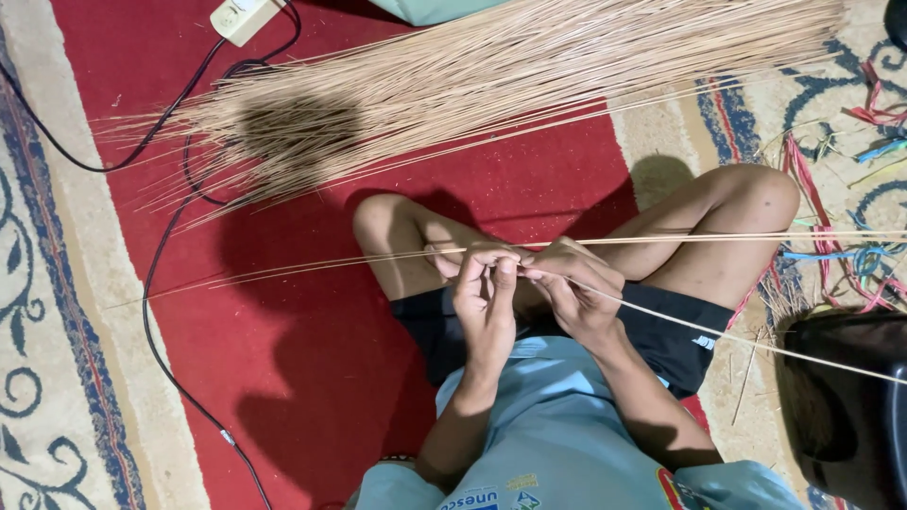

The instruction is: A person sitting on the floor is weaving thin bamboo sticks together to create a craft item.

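Two hands meet over the lap: left hand and right hand pinch thin sticks closed-fingered. These look light, springy, brittle; best gripped near mid-length. A stick bundle lies far on the red carpet.

sticks run off frame, right of the right hand | left hand fingertips hide the pinch point | black tub cut off at far right
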